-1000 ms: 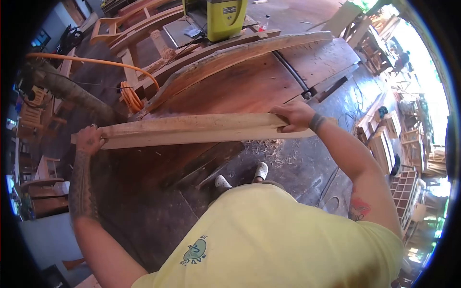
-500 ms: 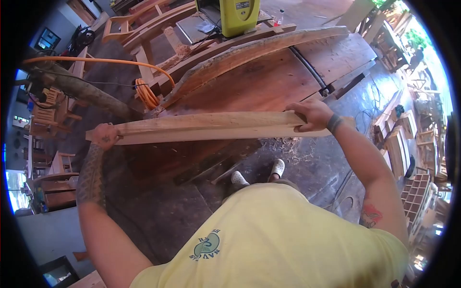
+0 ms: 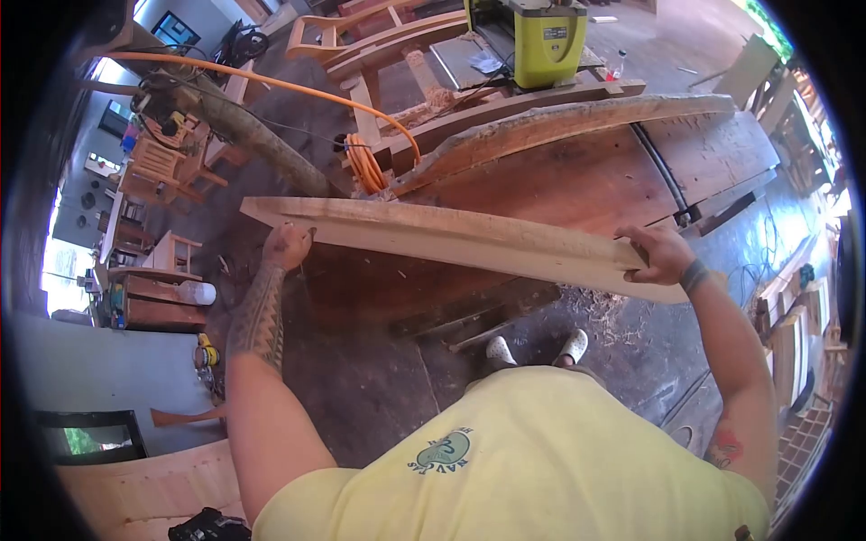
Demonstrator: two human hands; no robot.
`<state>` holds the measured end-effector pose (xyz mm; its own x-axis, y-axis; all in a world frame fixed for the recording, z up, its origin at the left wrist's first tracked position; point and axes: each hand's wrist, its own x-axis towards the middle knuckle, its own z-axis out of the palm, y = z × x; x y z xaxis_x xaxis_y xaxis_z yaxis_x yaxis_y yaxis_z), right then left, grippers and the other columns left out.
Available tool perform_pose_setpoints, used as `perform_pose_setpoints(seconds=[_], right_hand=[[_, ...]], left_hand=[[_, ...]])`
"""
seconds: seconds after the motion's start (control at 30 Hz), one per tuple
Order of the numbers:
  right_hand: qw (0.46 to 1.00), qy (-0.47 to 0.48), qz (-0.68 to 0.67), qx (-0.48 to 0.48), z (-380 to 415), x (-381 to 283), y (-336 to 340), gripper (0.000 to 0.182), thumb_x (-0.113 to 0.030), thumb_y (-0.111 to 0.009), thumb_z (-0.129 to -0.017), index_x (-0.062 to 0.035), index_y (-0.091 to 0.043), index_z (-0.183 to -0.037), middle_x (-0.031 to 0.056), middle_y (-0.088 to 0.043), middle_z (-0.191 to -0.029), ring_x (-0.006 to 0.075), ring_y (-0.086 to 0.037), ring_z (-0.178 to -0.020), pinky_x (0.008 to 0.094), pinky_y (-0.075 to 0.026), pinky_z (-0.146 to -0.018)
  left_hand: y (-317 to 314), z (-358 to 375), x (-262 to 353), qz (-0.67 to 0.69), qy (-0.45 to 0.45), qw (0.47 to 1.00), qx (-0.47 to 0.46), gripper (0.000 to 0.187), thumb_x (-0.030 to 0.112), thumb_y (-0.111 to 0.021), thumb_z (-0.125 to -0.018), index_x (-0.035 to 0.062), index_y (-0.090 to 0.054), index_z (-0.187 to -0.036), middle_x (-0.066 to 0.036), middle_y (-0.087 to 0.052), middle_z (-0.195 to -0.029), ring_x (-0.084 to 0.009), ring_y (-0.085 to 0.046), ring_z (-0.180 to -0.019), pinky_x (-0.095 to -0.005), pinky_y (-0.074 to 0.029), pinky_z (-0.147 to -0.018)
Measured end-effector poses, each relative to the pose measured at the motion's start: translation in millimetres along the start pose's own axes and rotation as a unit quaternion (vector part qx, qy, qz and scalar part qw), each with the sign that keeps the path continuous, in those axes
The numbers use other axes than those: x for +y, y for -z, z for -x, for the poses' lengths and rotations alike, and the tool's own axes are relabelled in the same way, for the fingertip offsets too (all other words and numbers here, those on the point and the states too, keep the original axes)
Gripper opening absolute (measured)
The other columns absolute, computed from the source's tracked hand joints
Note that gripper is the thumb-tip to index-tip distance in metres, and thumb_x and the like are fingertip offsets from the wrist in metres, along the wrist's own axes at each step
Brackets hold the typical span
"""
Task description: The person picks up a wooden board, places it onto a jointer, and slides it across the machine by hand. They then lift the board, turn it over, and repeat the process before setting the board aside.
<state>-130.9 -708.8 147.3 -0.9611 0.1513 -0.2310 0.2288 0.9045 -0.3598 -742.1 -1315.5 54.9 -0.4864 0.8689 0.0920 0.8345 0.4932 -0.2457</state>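
A long pale wooden board (image 3: 469, 242) spans in front of my body, its left end farther off than its right. My left hand (image 3: 289, 245) is closed on its near edge, a little in from the left end. Toward the other end, my right hand (image 3: 660, 254) grips it with the thumb below and fingers over the top face. Beneath and beyond the board lies a reddish-brown wooden worktop (image 3: 550, 185), partly hidden by it. A curved, rough-edged plank (image 3: 577, 122) stands along the worktop's far side.
A lime-green machine (image 3: 548, 50) stands at the back beside timber frames. An orange cable (image 3: 271, 83) runs to a coil (image 3: 363, 167) near a slanted post (image 3: 244, 117). Wood shavings (image 3: 609, 316) litter the floor by my feet. Wooden chairs (image 3: 167, 167) stand at left.
The board has tilted in view, its left end now farther away and its right end nearer me. More of it extends past my left hand. The view has swung left.
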Motion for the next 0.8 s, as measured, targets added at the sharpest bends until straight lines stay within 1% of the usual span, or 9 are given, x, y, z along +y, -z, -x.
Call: perform_pose_setpoints(seconds=[0.1,0.2,0.3,0.4,0.47,0.53,0.6,0.77,0.8], right_hand=[[1.0,0.02,-0.004,-0.004,3.1,-4.7,-1.1,0.083,-0.042,-0.094,-0.075,-0.0185,-0.062,-0.148,0.0149,-0.08,-0.108,0.041,-0.075,-0.107,0.0543,-0.059,-0.092],[0.997,0.067,0.043,0.022,5.8,7.2,-9.5,0.078,-0.044,-0.093,-0.077,-0.0149,-0.063,-0.143,0.015,-0.076,-0.11,0.0406,-0.074,-0.103,0.0533,-0.058,-0.089],[0.981,0.141,0.075,0.111,10.4,5.6,-12.3,0.059,-0.046,-0.091,-0.081,-0.0129,-0.064,-0.122,0.0124,-0.066,-0.104,0.0382,-0.07,-0.1,0.0514,-0.057,-0.086],[0.939,0.23,0.204,0.151,11.7,-8.4,-0.2,0.046,-0.046,-0.087,-0.086,-0.0119,-0.063,-0.103,0.0088,-0.061,-0.097,0.0333,-0.068,-0.1,0.0477,-0.057,-0.084],[0.94,0.202,0.242,0.131,14.3,-16.6,-3.9,0.043,-0.048,-0.086,-0.086,-0.0117,-0.066,-0.098,0.0081,-0.064,-0.097,0.0315,-0.069,-0.1,0.046,-0.058,-0.084],[0.941,0.161,0.27,0.126,12.5,-27.1,-9.1,0.041,-0.049,-0.085,-0.086,-0.0118,-0.069,-0.094,0.0079,-0.068,-0.095,0.0307,-0.071,-0.098,0.0459,-0.058,-0.084],[0.944,0.099,0.287,0.13,15.3,-42.4,-17.8,0.04,-0.051,-0.084,-0.086,-0.0121,-0.073,-0.089,0.0081,-0.072,-0.092,0.0307,-0.073,-0.095,0.0473,-0.059,-0.082],[0.949,0.033,0.3,0.093,2.9,-81.5,-24.7,0.027,-0.04,-0.079,-0.091,-0.0128,-0.08,-0.086,0.0099,-0.078,-0.086,0.0319,-0.078,-0.086,0.0484,-0.06,-0.072],[0.946,0.032,0.309,0.091,2.0,-82.5,-27.2,0.025,-0.037,-0.078,-0.093,-0.0128,-0.081,-0.086,0.0097,-0.078,-0.085,0.032,-0.079,-0.085,0.0484,-0.061,-0.07]], left_hand=[[51.0,14.7,45.8,0.122,0.071,0.99,0.017,0.037,0.047,-0.084,-0.097,0.0107,-0.08,-0.098,-0.016,-0.072,-0.082,-0.0418,-0.074,-0.083,-0.054,-0.058,-0.077],[92.6,17.8,70.9,0.152,0.119,0.981,-0.014,0.041,0.046,-0.087,-0.094,0.0063,-0.077,-0.092,-0.016,-0.07,-0.076,-0.0415,-0.072,-0.079,-0.0553,-0.057,-0.074],[73.4,-9.0,84.3,0.162,0.079,0.981,0.075,0.04,0.042,-0.09,-0.09,0.0055,-0.076,-0.093,-0.016,-0.069,-0.076,-0.0399,-0.071,-0.077,-0.0553,-0.057,-0.074],[127.7,-61.2,193.4,0.374,-0.062,0.911,0.163,0.037,0.037,-0.095,-0.085,0.0071,-0.075,-0.093,-0.014,-0.07,-0.08,-0.0368,-0.071,-0.076,-0.0535,-0.057,-0.074],[143.8,-85.7,269.5,0.389,-0.156,0.898,0.133,0.038,0.034,-0.098,-0.081,0.0101,-0.076,-0.102,-0.011,-0.075,-0.098,-0.034,-0.073,-0.094,-0.0516,-0.057,-0.085],[170.7,-108.3,351.9,0.347,-0.246,0.883,0.2,0.05,0.037,-0.097,-0.082,0.0122,-0.075,-0.119,-0.009,-0.076,-0.119,-0.0341,-0.07,-0.116,-0.0523,-0.054,-0.1],[177.1,-129.2,415.6,0.346,-0.266,0.893,0.112,0.067,0.046,-0.095,-0.083,0.0127,-0.07,-0.136,-0.011,-0.074,-0.132,-0.0354,-0.064,-0.131,-0.0535,-0.05,-0.109],[183.2,-137.3,504.1,0.238,-0.2,0.95,-0.035,0.065,0.053,-0.094,-0.083,0.0141,-0.066,-0.128,-0.012,-0.079,-0.117,-0.0324,-0.076,-0.113,-0.0471,-0.055,-0.097],[178.1,-137.7,506.3,0.251,-0.204,0.946,-0.007,0.063,0.053,-0.094,-0.083,0.014,-0.066,-0.124,-0.011,-0.079,-0.113,-0.0331,-0.077,-0.109,-0.0476,-0.055,-0.094]])
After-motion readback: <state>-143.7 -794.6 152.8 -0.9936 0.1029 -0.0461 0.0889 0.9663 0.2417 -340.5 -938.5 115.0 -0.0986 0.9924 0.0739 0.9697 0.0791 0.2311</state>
